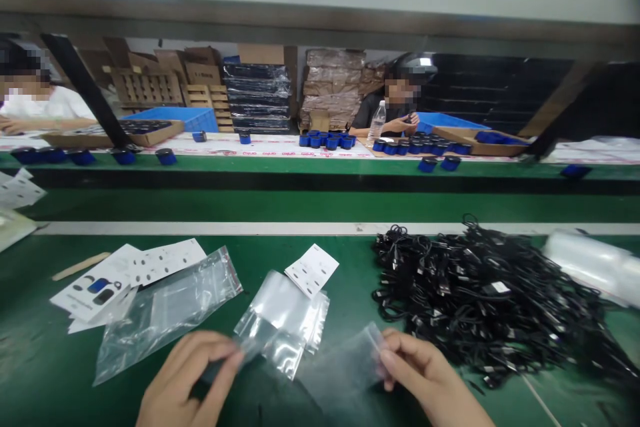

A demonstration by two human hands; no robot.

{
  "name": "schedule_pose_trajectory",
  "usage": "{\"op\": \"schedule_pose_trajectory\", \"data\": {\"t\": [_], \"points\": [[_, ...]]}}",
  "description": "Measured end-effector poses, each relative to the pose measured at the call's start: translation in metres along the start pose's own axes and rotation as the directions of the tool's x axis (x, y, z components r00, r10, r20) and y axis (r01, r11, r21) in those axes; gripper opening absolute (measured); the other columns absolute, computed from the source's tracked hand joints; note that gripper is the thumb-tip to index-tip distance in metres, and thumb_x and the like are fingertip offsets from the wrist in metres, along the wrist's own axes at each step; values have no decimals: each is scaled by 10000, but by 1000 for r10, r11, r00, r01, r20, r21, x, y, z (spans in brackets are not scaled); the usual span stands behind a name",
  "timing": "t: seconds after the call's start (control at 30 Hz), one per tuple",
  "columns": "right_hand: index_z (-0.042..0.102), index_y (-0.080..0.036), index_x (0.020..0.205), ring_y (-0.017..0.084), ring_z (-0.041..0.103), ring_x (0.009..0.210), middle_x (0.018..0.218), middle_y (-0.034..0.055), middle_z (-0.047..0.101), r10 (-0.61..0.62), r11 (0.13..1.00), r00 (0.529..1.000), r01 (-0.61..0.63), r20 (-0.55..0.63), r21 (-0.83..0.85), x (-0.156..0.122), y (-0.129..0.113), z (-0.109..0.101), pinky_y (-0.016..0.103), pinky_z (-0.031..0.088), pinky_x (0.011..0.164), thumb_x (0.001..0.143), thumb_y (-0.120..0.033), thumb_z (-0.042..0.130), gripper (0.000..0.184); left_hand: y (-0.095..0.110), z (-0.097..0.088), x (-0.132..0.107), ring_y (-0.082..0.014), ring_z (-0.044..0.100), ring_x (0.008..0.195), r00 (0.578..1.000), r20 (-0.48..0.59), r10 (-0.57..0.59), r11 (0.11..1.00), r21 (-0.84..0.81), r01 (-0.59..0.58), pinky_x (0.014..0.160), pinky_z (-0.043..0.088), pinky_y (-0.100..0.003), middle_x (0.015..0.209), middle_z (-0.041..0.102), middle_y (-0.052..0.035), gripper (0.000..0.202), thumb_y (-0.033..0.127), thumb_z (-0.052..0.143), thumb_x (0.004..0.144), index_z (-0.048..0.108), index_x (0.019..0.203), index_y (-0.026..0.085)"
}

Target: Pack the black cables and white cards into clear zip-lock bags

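Note:
My left hand point(193, 377) and my right hand point(425, 370) pinch the two ends of a small clear plastic bag point(340, 367) just above the green table. The bag is blurred by motion. Behind it lies a stack of small clear bags point(285, 313) with a white printed card point(313, 269) on top. A larger clear zip bag point(165, 310) lies to the left. A big heap of coiled black cables point(480, 293) sits close to the right of my right hand.
White printed leaflets point(120, 277) and a wooden stick point(80, 265) lie at the left. A roll of clear plastic point(595, 263) is at the far right. Across a green belt point(320, 203), two people sit among several blue round parts point(327, 140), cardboard trays and a bottle point(377, 121).

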State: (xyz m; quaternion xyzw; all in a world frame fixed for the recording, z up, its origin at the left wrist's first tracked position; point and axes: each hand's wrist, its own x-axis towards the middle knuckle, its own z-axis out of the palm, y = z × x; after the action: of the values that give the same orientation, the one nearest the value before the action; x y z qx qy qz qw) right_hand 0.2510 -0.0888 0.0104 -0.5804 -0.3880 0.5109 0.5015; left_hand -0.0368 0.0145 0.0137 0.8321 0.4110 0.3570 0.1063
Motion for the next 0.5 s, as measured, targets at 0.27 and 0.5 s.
{"op": "schedule_pose_trajectory", "data": {"t": [0.27,0.5], "points": [[626,-126,729,102,585,490,574,24,657,210,929,974,-226,84,294,-2,24,7,191,424,469,687,-542,754,437,3,55,10,-373,407,1303,872,490,2,972,202,-116,996,377,-609,1451,420,-127,630,493,558,830,420,1387,232],[649,-148,679,106,574,557,609,6,649,31,984,996,-46,88,171,-3,28,25,208,435,575,736,-493,730,359,48,36,11,-217,629,1011,948,232,-218,937,-223,270,841,511,-311,1123,656,-49,263,398,462,891,635,1048,277]]}}
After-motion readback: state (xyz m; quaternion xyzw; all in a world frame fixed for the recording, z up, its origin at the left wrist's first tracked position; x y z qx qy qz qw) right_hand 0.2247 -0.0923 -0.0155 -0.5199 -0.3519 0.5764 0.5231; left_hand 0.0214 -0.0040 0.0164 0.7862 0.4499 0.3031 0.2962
